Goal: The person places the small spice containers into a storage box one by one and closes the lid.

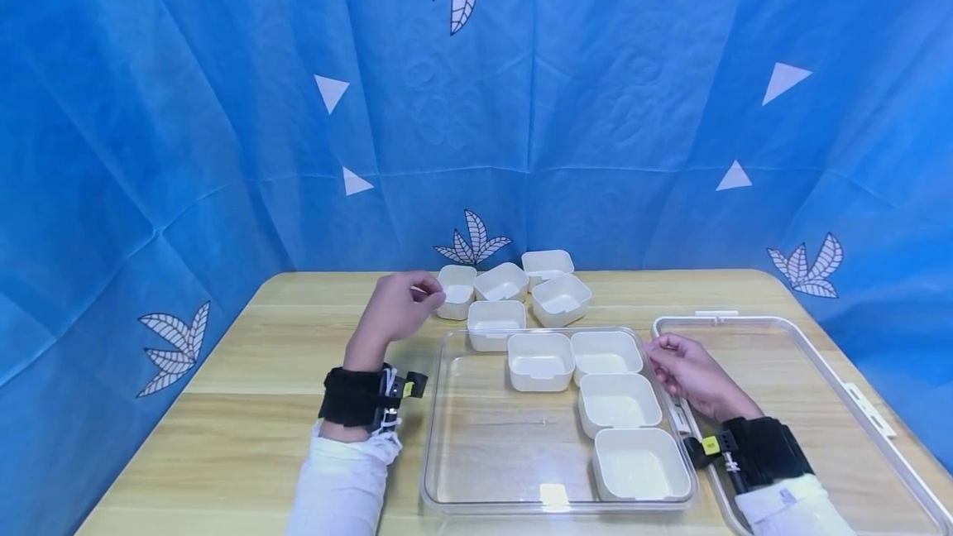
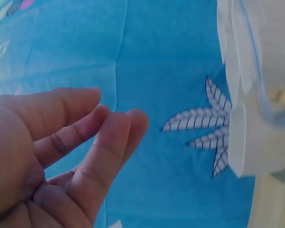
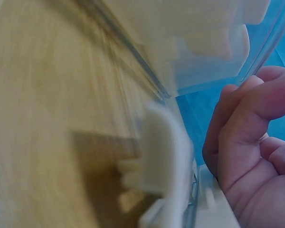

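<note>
My left hand (image 1: 398, 304) is hovering near the far edge of the pale wooden counter (image 1: 253, 387), fingers loosely bent, thumb apart, holding nothing, just beside off-white, rounded-square plastic tubs (image 1: 561, 303). Broad wood grain is stretching from my left forearm to the left edge. My right hand (image 1: 692, 370) is curling its fingers at the right rim of a clear rectangular plastic tray (image 1: 499, 445); I cannot tell whether it is gripping that rim. Inside, three tubs are lining the right wall and one is standing beside the farthest; the tray's left portion is showing bare floor. Another tub is overlapping the far rim, inside or behind I cannot tell. A white-framed clear panel (image 1: 789, 404) is lying along the counter's right edge, my forearm partly hiding it, its near end being cut off. The counter's near edge is falling out of view.
</note>
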`<action>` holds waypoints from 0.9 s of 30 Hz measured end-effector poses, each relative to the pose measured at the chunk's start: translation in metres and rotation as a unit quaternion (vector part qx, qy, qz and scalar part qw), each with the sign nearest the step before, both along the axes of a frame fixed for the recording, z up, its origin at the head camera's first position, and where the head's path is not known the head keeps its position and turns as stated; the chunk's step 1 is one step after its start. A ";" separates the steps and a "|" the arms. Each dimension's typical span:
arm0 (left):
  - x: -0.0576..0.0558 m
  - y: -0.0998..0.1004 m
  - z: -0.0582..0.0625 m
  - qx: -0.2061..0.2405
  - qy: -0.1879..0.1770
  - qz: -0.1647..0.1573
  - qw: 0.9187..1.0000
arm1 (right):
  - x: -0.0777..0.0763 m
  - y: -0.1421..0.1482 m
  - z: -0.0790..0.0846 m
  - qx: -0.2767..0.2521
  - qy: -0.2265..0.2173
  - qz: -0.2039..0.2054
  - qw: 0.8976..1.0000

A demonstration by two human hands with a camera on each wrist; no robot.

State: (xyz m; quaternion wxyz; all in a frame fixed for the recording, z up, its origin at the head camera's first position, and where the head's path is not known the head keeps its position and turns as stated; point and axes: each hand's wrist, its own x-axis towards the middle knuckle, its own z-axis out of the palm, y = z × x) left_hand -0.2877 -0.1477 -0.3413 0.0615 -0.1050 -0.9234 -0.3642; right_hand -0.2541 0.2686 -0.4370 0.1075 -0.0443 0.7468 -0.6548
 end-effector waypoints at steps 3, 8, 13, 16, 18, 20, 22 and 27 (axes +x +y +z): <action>-0.002 -0.007 -0.001 0.001 -0.006 0.013 1.000 | 0.001 0.001 -0.001 0.001 -0.002 0.001 1.000; -0.008 -0.012 -0.006 0.009 -0.025 0.023 0.999 | 0.001 0.002 -0.001 0.003 -0.004 0.003 1.000; -0.016 -0.015 -0.016 0.014 -0.057 0.018 0.998 | -0.001 0.001 0.001 0.001 -0.005 0.006 1.000; -0.021 -0.016 -0.023 0.010 -0.089 0.007 0.996 | -0.001 0.001 0.001 0.001 -0.005 0.008 1.000; -0.023 -0.017 -0.028 0.009 -0.111 -0.007 0.994 | -0.001 0.002 0.001 0.001 -0.006 0.009 1.000; -0.026 -0.017 -0.032 0.020 -0.131 -0.028 0.991 | -0.002 0.002 0.001 0.000 -0.006 0.009 1.000; -0.027 -0.018 -0.035 0.036 -0.149 -0.047 0.987 | -0.002 0.002 0.001 -0.001 -0.007 0.008 1.000; -0.031 -0.017 -0.045 0.067 -0.181 -0.083 0.978 | -0.003 0.002 0.000 -0.004 -0.007 0.009 1.000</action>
